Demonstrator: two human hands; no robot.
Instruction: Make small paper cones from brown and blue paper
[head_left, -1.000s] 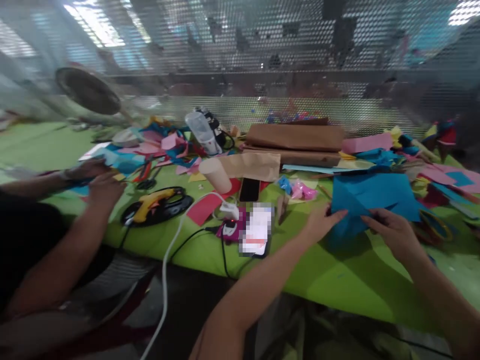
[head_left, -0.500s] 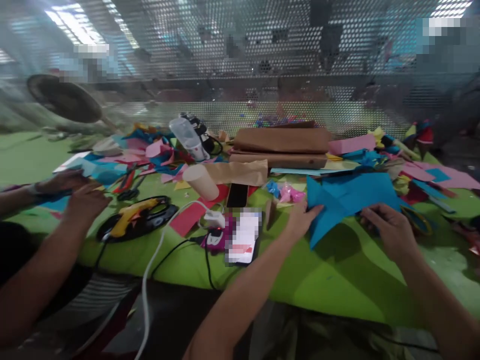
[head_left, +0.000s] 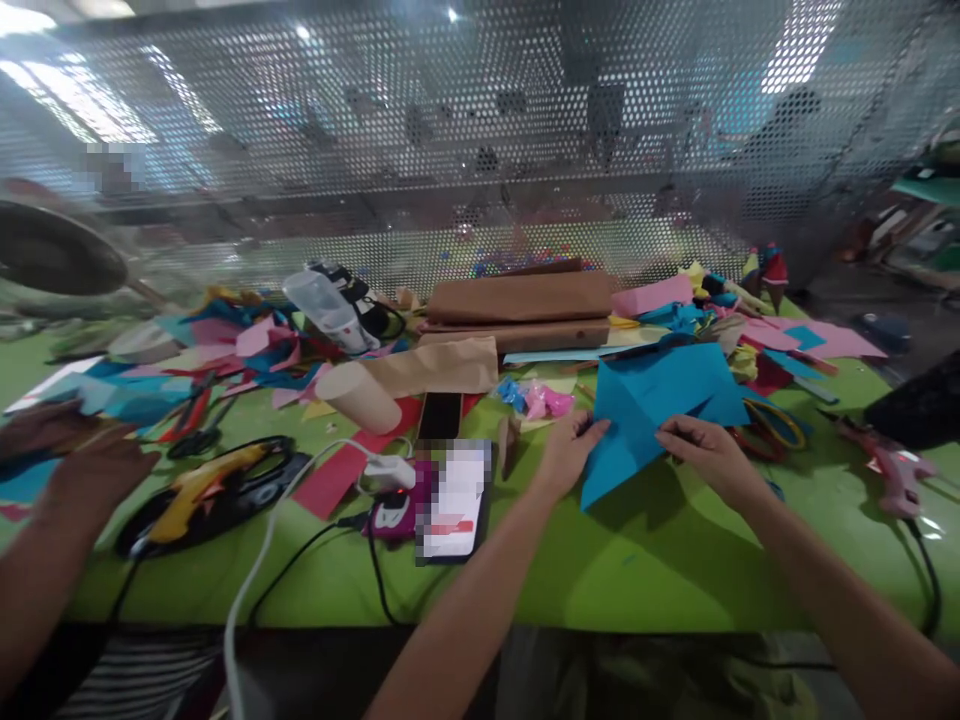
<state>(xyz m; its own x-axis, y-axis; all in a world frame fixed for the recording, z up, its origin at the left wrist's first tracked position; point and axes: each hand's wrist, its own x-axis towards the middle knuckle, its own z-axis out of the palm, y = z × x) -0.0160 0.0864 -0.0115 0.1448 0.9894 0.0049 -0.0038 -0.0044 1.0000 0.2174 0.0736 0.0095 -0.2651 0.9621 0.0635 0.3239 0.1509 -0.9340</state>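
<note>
Far to the left of the left fingers [head_left: 602, 432], another person's hands [head_left: 101, 465] are busy, but they blur too much to tell what they hold. Closer in lies a yellow glue gun [head_left: 196, 492], then a pale paper tube [head_left: 360, 398] tipped on its side. A lit phone [head_left: 459, 505] sits just left of the near arm. If that arm swings left, it could bump the phone.

The left fingers pinch the left side of a blue paper sheet [head_left: 667, 385], with the thumb on top. The sheet stretches between both hands, over the green tabletop [head_left: 600, 580]. The right fingers [head_left: 686, 432] pinch its bottom edge. If the two hands pull apart too hard, the paper could rip or bend crooked.

Just right of the right fingers are scissors [head_left: 789, 425], which could snag the paper's corner. Farther right is a pink glue gun [head_left: 898, 478]; if it is hot, a careless reach could burn skin.
</note>
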